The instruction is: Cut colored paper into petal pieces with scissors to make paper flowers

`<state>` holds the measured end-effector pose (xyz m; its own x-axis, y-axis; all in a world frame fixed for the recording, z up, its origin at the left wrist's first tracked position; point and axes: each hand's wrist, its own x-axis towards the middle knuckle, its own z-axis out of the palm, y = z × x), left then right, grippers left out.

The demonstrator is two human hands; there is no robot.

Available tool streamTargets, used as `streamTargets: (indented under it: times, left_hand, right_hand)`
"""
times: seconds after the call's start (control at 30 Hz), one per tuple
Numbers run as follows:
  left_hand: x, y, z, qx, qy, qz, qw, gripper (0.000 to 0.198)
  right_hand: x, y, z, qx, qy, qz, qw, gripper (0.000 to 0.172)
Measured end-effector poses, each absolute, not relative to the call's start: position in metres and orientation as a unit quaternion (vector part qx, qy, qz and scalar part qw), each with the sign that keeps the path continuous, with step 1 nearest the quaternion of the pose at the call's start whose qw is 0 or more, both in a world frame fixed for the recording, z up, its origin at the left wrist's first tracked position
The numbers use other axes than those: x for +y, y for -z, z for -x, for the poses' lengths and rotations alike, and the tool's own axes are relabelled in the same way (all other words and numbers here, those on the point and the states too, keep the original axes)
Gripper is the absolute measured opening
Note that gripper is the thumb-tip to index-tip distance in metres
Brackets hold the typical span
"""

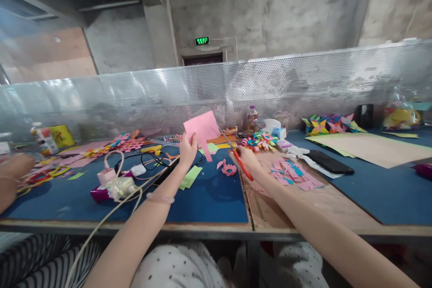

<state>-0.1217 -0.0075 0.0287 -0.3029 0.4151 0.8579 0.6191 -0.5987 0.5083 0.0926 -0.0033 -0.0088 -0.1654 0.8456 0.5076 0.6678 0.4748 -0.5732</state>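
Note:
Between the thumb and fingers of my left hand (188, 149) a pink sheet of paper (202, 126) is held up above the table. A narrow strip hangs down from its lower edge. My right hand (245, 158) grips a pair of scissors (241, 164) by the red handles. Their blades point up and left, with the tips close to the sheet's right edge; I cannot tell whether they touch it. Below, on the blue mat, lies a curled pink paper piece (228, 168). Green paper slips (191, 177) rest near my left wrist.
Pink and blue paper strips (293, 173) lie right of my right hand, near a black phone (330, 162). Paper flowers (259, 140) and a bottle (252, 120) stand behind. At left are a power strip with cables (121, 186) and another person's hand (15, 166). A perforated metal screen (189, 94) borders the back.

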Motion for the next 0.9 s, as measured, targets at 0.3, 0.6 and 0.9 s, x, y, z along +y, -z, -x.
streamTargets:
  times: [0.3,0.6,0.9]
  left_hand:
    - [-0.0047,-0.0243,0.1272,-0.465,0.625,0.608,0.153,0.027]
    - [-0.0028,-0.0243,0.1308,-0.469,0.622,0.605,0.163,0.032]
    - [-0.0126,-0.0311,0.1218,-0.449,0.688,0.559,0.111,0.033]
  right_hand:
    - [-0.0032,0.0094,-0.0917,-0.761,-0.085,0.502,0.402,0.030]
    - [-0.0062,0.0077,-0.0889,-0.772,-0.066,0.510,0.374,0.026]
    - [-0.0037,0.0084,-0.0895,-0.752,-0.090,0.519,0.396,0.028]
